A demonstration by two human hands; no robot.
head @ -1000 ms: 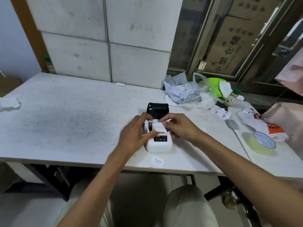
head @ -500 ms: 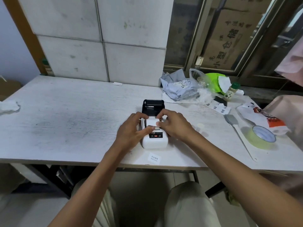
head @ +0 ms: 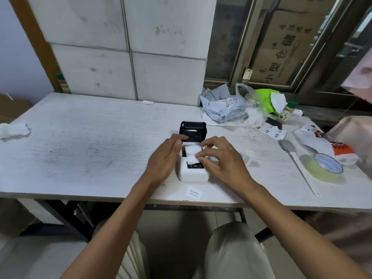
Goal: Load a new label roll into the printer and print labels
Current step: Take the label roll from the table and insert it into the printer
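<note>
my left hand (head: 165,160) cups the printer (head: 193,174); my right hand (head: 221,158) fingertips pinch the label roll (head: 192,150) between them.

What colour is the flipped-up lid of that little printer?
Black, on the small white label printer's open lid; seen in the head view.

A roll of green tape (head: 326,167) was laid flat on the table (head: 80,150), near a grey brush (head: 287,145); a spice bottle (head: 286,111) was stood upright beside a green bag (head: 265,97).
</note>
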